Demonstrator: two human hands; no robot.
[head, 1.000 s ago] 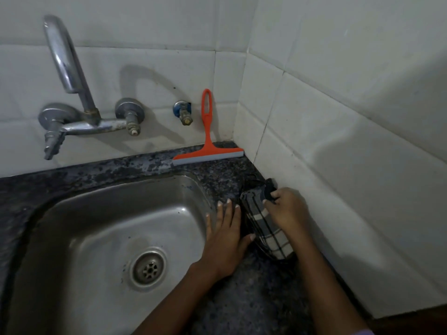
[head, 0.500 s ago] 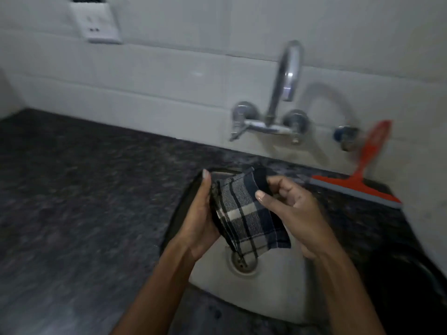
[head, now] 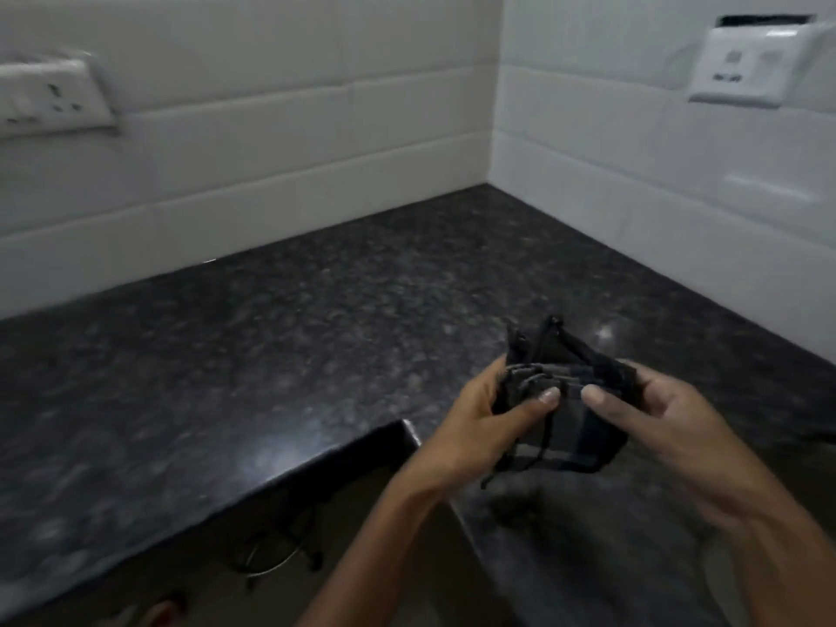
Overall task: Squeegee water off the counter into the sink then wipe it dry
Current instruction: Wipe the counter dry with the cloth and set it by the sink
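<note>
A dark checked cloth [head: 565, 400] is bunched between both hands, held in the air above the black speckled counter [head: 316, 337]. My left hand [head: 488, 423] grips its left side, thumb pressed on the folds. My right hand [head: 656, 418] grips the right side, thumb on the front of the cloth. Frayed threads hang from the cloth's lower edge. The sink, tap and orange squeegee are out of view.
The counter runs into an L-shaped corner of white tiled walls [head: 588, 151]. A switch socket [head: 49, 97] is on the left wall, another socket [head: 746, 65] on the right wall. The counter's front corner edge [head: 402, 427] juts near my left wrist, with floor below.
The view has swung left from the sink to the counter corner. The cloth was lifted off the counter by the sink and is now carried in both hands, more bunched.
</note>
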